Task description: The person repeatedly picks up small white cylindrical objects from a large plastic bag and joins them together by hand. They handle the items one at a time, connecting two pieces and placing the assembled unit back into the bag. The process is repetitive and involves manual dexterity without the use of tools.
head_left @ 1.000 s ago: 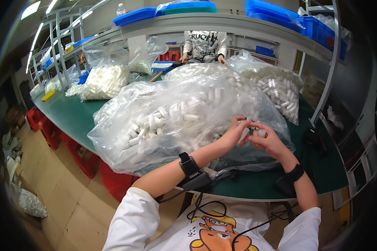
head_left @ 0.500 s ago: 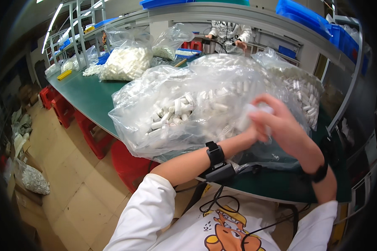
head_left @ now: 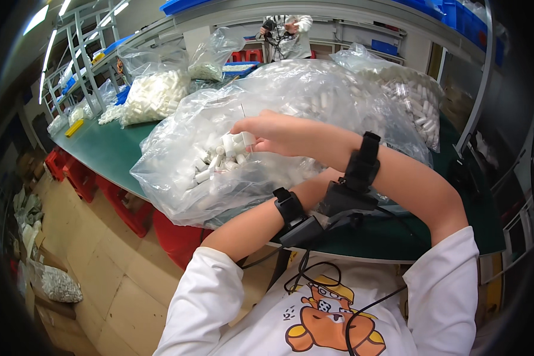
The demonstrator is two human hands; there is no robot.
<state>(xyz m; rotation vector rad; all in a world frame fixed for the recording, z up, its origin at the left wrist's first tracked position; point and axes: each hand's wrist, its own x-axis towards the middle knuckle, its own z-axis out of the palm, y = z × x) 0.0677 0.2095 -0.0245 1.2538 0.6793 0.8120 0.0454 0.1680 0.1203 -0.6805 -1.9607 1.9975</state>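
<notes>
My right hand (head_left: 270, 132) reaches across to the left, over the mouth of a large clear plastic bag (head_left: 178, 133). Its curled fingers hold a white plastic piece (head_left: 246, 140) at the tips, right above a heap of short white plastic tubes (head_left: 219, 161) in the bag. A thin line, like a wire, sticks up beside these fingers. My left forearm (head_left: 252, 228) comes in below and passes under the right one. Beyond the wrist, my left hand is hidden behind my right forearm, so its fingers do not show. Both wrists wear black straps with devices.
Further filled bags stand behind, one on the far left (head_left: 154, 98) and one on the right (head_left: 415, 101). All rest on a green table (head_left: 101, 151). Red stools (head_left: 121, 204) line its left edge. Black cables (head_left: 305, 270) hang before me. Another person (head_left: 288, 38) stands beyond the table.
My right hand has swung left from beside my left hand to the heap of white tubes. My right forearm now crosses over the left hand. The head view has shifted somewhat.
</notes>
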